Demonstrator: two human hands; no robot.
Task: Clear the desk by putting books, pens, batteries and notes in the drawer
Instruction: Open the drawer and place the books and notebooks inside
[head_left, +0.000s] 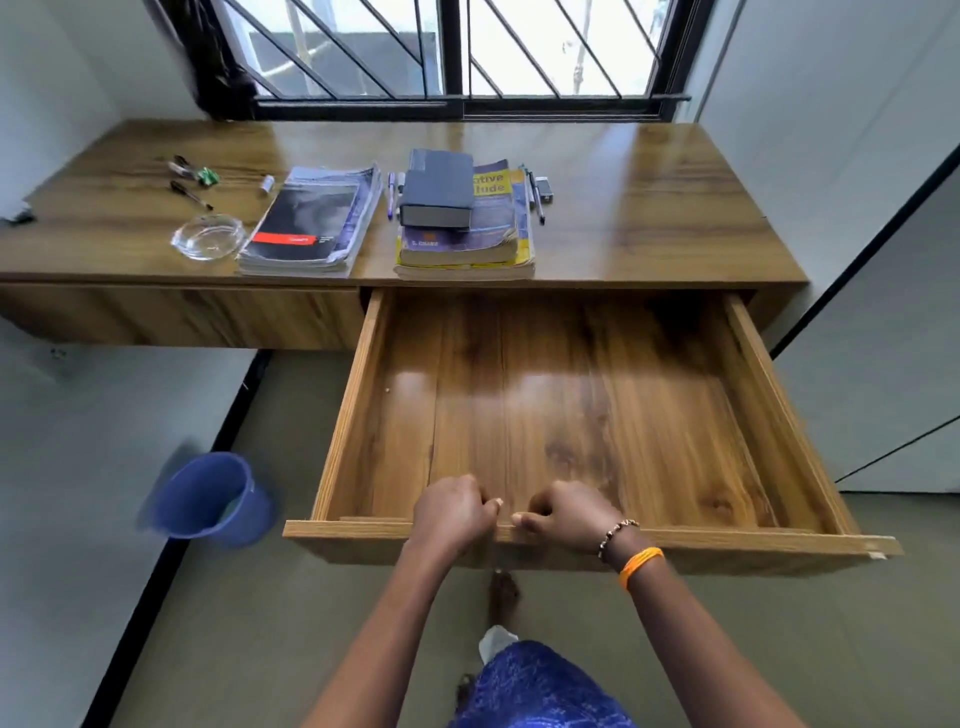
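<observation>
The wooden drawer (753, 431) stands pulled far out from the desk (649, 208), and nothing lies inside it. My left hand (454, 512) and my right hand (566, 512) both grip the drawer's front edge side by side. On the desk a stack of magazines (311, 223) lies left of centre. A stack of books (462, 228) with a thick dark book (438, 189) on top sits in the middle. Pens (390, 195) lie between the stacks, and more pens (535, 195) lie right of the books. A small battery (267, 184) and a black pen (191, 195) lie further left.
A glass bowl (208, 236) sits near the desk's front left. Small green and dark items (195, 171) lie at the far left. A blue bucket (208, 496) stands on the floor to the left of the drawer. A barred window (457, 52) is behind the desk.
</observation>
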